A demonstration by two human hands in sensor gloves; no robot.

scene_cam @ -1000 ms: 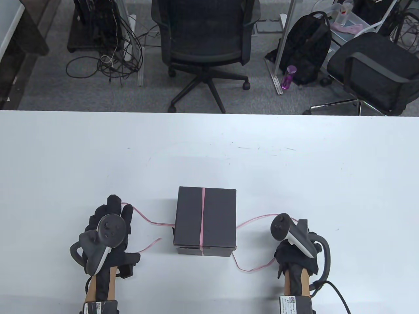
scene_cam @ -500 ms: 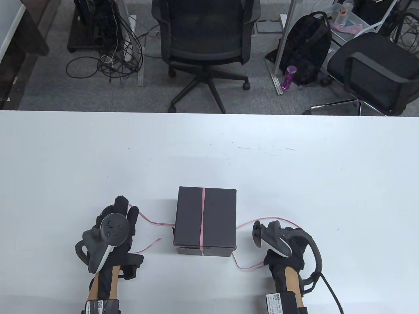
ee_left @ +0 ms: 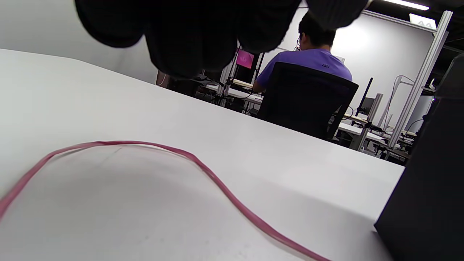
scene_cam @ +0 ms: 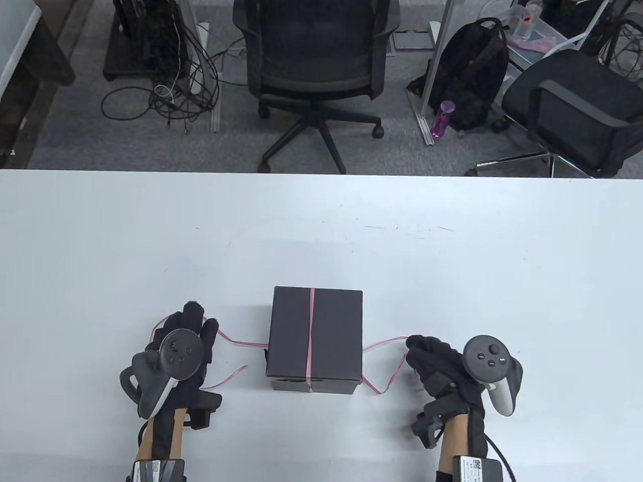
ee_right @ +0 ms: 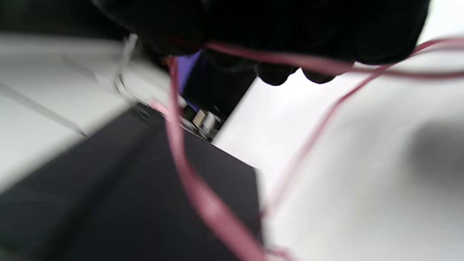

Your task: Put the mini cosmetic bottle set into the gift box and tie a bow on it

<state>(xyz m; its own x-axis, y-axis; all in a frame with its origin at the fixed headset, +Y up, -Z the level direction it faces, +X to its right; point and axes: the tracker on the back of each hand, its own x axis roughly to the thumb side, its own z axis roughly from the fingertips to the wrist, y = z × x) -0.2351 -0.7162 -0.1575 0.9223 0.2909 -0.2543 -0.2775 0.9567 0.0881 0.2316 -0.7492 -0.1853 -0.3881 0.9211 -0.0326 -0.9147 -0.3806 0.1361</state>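
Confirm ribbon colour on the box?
Pink, on the ribbon running over the black gift box; clearest in the table view.

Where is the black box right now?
In the table view the black gift box sits near the table's front edge, between the left hand and right hand.

One black gift box (scene_cam: 315, 335) stands on the table (scene_cam: 321, 226), one pink ribbon (scene_cam: 310, 331) around it. Two gloved hands flank the box. Beyond the table: two office chairs, one backpack (scene_cam: 472, 75), one purple bottle (scene_cam: 441, 118).
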